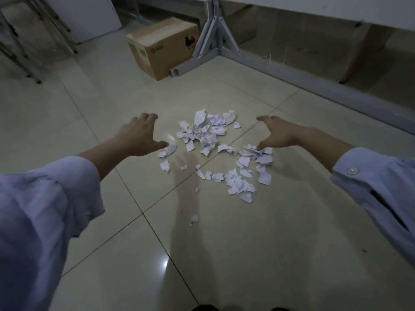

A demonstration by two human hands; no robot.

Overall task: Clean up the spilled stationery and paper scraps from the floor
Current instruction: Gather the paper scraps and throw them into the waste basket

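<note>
Paper scraps (202, 135) lie on floor (269, 243) between left hand (139, 135) and right hand (283, 133); both spread wide, holding nothing. Likely gathering step; next: sweep inward, scoop.

The paper scraps (208, 140) lie on the floor (224, 254), left hand (140, 136) to their left, right hand (280, 134) to their right. Behind them — cardboard box (164, 48) and table frame (215, 37).

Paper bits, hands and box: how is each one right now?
Paper scraps: torn, crumpled, scattered loose on the floor.
Left hand: open, fingers spread, beside the scraps.
Right hand: open, thumb at the scraps' edge.
Cardboard box: closed, on the floor by the table leg.
</note>
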